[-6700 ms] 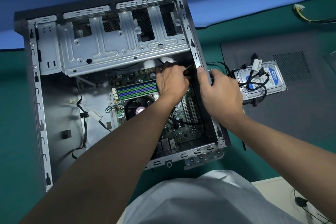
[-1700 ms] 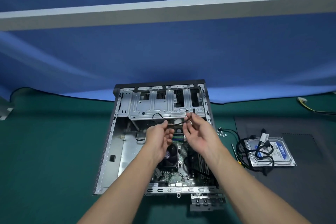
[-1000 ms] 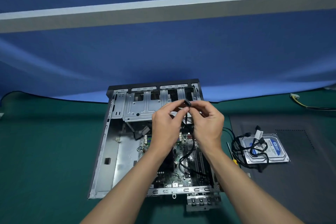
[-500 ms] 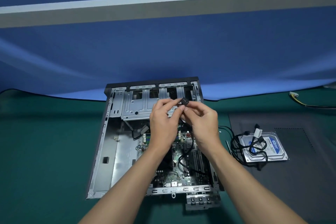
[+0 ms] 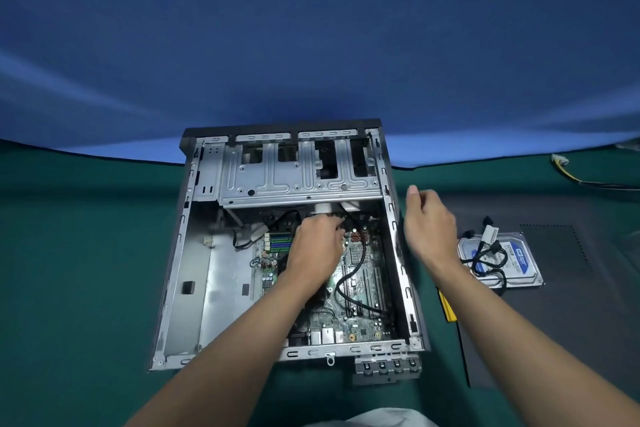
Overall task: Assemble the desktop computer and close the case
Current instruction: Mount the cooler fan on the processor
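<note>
An open computer case (image 5: 175, 253) lies on its side on a green mat (image 5: 69, 253), seen from above by the person working on it. The motherboard (image 5: 360, 322) sits in the right half of the case, below a metal drive cage (image 5: 298, 177) that looks empty. The left hand (image 5: 317, 246) reaches inside the case and rests over the upper part of the board, fingers curled down where a black cable (image 5: 349, 274) ends. The hand covers the plug, so it cannot be told whether the fingers pinch it. From there the cable loops down across the board. The right hand (image 5: 429, 229) hovers just outside the right wall of the case, fingers loosely curled, holding nothing. To the right, a hard drive (image 5: 516, 253) with cables piled on it lies on the dark side panel (image 5: 588, 288), well apart from the case. A yellow-handled screwdriver (image 5: 446, 308) lies between case and panel, partly hidden by the right forearm. The step in hand appears to be plugging this cable into a header near the top of the board. That move likely calls for lining up the plug and pressing it straight down, perhaps with the right hand steadying the case. Fitting the drive and the side panel is not yet done.
</note>
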Tool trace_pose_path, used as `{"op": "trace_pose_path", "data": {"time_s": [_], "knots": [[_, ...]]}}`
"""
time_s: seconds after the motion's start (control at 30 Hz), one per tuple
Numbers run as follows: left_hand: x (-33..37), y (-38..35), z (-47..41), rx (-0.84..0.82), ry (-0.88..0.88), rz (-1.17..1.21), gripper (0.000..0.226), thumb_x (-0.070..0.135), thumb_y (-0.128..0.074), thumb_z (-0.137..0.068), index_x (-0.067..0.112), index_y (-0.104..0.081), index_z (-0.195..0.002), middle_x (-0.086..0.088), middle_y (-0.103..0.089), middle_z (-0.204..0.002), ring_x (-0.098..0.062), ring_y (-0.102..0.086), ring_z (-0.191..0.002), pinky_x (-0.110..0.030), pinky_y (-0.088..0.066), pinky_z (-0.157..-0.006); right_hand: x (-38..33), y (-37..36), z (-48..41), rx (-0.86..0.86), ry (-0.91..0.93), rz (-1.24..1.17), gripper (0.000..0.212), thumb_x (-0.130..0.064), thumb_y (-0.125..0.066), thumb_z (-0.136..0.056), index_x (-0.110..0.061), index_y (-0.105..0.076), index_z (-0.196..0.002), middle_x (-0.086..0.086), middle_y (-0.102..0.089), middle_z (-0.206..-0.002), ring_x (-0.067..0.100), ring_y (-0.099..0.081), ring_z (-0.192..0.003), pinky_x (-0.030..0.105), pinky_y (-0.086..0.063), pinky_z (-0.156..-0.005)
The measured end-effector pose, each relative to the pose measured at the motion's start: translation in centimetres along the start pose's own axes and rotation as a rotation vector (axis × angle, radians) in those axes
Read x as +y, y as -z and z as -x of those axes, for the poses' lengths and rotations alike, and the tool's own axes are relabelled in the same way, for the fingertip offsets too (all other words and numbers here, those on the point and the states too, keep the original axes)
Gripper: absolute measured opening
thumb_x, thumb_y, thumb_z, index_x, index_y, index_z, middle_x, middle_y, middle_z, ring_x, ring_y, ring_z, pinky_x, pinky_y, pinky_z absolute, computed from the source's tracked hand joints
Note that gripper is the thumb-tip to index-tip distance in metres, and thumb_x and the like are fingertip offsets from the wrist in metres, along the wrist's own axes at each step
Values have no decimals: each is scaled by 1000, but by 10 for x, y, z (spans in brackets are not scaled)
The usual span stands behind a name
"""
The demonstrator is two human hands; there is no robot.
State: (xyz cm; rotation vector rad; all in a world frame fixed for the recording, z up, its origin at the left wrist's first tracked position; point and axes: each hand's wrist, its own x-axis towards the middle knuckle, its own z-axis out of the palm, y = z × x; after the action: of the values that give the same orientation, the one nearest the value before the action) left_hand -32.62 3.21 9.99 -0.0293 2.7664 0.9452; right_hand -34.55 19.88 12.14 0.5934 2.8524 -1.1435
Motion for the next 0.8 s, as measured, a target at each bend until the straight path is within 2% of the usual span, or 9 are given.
{"op": "trace_pose_path", "data": {"time_s": [0.1,0.27,0.33,0.4,0.43,0.5,0.6,0.7,0.8], "knots": [[-13,-11,-11,-53,-38,-117,20,17,-56,-99,5,-71,-107,-11,-68,-101,-27,-66,-92,-42,-55,-88,5,-19,0,-41,-26,103,63,-56,-14,-98,-9,-53,-115,11,-62,-108,27,-54,-95,36,-37,-75],[-19,-31,-38,-38,-133,-146,22,23,-56,-99,10,-70,-110,-10,-69,-99,-27,-64,-93,-40,-53,-86,4,-36,-3,6,-82,287,72,-63,-3,-93,-12,-50,-111,16,-63,-106,30,-53,-86,39,-33,-70],[-19,-40,-51,-49,-133,-162,23,28,-54,-100,11,-69,-98,-7,-69,-85,-28,-64,-82,-39,-51,-80,6,-36,-5,9,-84,329,68,-64,-3,-93,-15,-49,-103,17,-64,-101,29,-48,-79,39,-33,-68],[-19,-49,-62,-107,-101,-191,26,32,-50,-101,17,-58,-81,1,-58,-66,-26,-58,-69,-36,-46,-72,5,-36,-6,8,-89,362,63,-64,-2,-92,-18,-45,-94,16,-63,-95,27,-43,-74,39,-35,-66],[-19,-54,-67,-162,-75,-194,26,33,-48,-102,21,-52,-79,5,-51,-62,-25,-56,-67,-36,-41,-71,5,-36,-6,4,-91,376,61,-64,-2,-92,-19,-43,-91,16,-63,-92,28,-43,-73,40,-36,-66],[-22,-63,-77,-274,-32,-195,22,32,-41,-104,23,-46,-84,6,-47,-65,-25,-54,-72,-37,-35,-73,4,-37,-6,-4,-79,402,63,-65,-2,-92,-18,-43,-91,17,-62,-90,29,-44,-73,41,-37,-67],[-26,-75,-91,-397,31,-174,17,30,-34,-103,22,-44,-92,1,-55,-78,-24,-56,-76,-38,-37,-75,4,-36,-8,-12,-80,408,69,-65,-3,-92,-15,-50,-96,18,-63,-92,32,-48,-76,44,-40,-70],[-29,-84,-99,-508,135,-110,28,34,-31,-101,24,-38,-76,-3,-53,-81,-27,-58,-82,-39,-39,-74,4,-37,-8,-13,-83,403,69,-66,-4,-91,-15,-50,-95,17,-63,-91,30,-45,-75,44,-40,-71],[-29,-88,-103,-540,149,-117,28,35,-31,-100,22,-37,-75,-8,-54,-93,-30,-58,-86,-38,-38,-74,4,-37,-9,-6,-84,404,67,-67,-4,-90,-17,-49,-91,12,-58,-85,30,-44,-75,46,-42,-72]]}}
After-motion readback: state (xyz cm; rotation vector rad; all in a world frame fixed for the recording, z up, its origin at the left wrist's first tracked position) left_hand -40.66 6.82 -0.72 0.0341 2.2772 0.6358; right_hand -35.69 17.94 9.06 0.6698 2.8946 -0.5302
